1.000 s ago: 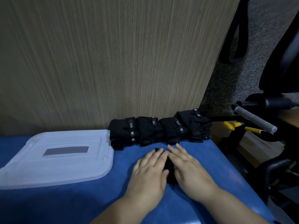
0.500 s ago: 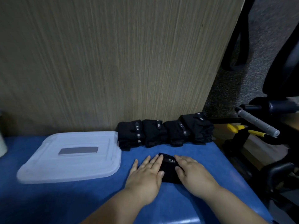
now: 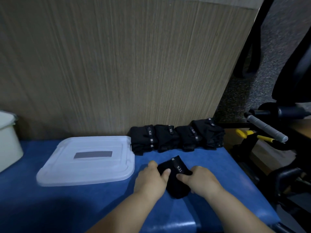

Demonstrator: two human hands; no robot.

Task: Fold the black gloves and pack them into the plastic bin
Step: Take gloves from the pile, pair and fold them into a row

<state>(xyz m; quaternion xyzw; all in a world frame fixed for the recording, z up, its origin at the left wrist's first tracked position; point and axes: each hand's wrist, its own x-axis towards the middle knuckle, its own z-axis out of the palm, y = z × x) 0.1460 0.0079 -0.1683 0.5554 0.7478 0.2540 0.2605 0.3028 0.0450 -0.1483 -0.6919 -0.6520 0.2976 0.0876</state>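
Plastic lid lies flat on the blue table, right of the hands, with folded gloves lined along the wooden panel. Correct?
No: the head view shows the plastic lid flat on the blue table left of the left hand and right hand gripping the black glove. The folded gloves do line the wooden panel.

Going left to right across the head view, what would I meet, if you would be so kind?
White bin → lid → row of folded gloves → yellow tool.
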